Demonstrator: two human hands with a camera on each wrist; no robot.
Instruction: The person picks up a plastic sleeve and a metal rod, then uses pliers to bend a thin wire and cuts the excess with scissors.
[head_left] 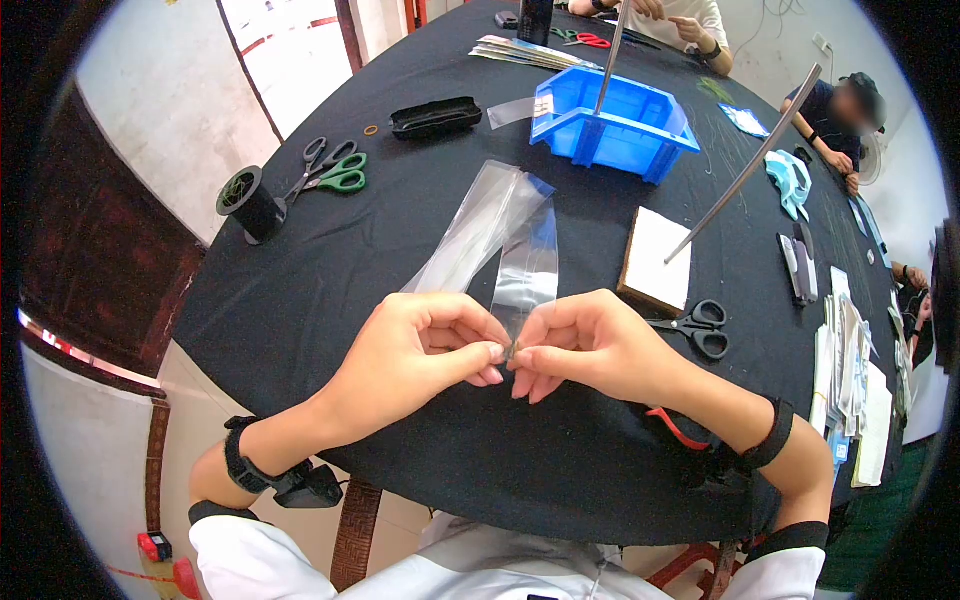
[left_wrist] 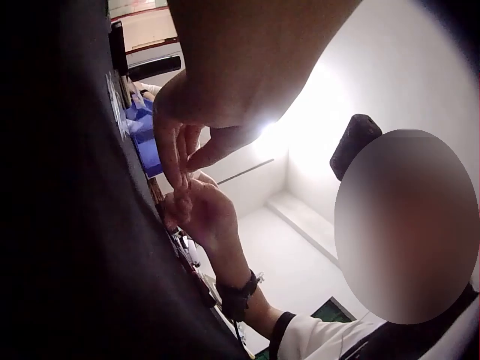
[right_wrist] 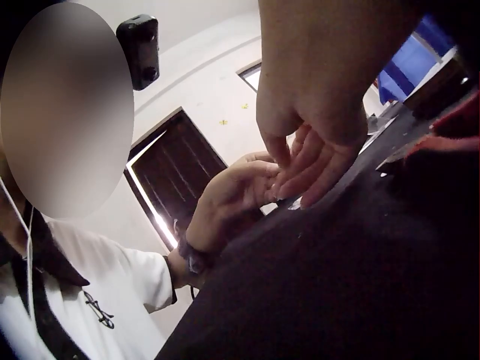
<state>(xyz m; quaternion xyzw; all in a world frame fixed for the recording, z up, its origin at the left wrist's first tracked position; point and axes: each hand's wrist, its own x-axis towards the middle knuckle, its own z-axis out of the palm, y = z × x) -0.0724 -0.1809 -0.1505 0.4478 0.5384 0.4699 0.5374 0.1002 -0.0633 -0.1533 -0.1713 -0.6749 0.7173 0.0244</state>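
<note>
Both hands meet over the black cloth near the table's front edge. The left hand [head_left: 425, 345] and the right hand [head_left: 590, 345] each pinch something small and dark between thumb and index finger, fingertips nearly touching. What it is cannot be made out. Just beyond the fingertips lies a clear plastic strip [head_left: 528, 265], its near end reaching the hands. Another clear plastic sleeve [head_left: 465, 225] lies to its left, behind the left hand. In the left wrist view the left hand [left_wrist: 180, 127] and right hand [left_wrist: 210, 214] touch at the fingertips; the right wrist view shows the same.
A blue bin [head_left: 610, 130] stands at the back, with a white block [head_left: 657, 258] holding a metal rod to its right. Black scissors [head_left: 700, 328] lie beside the right hand. Green-handled scissors [head_left: 343, 175] and a spool [head_left: 250, 205] are at left; other people sit across and at right.
</note>
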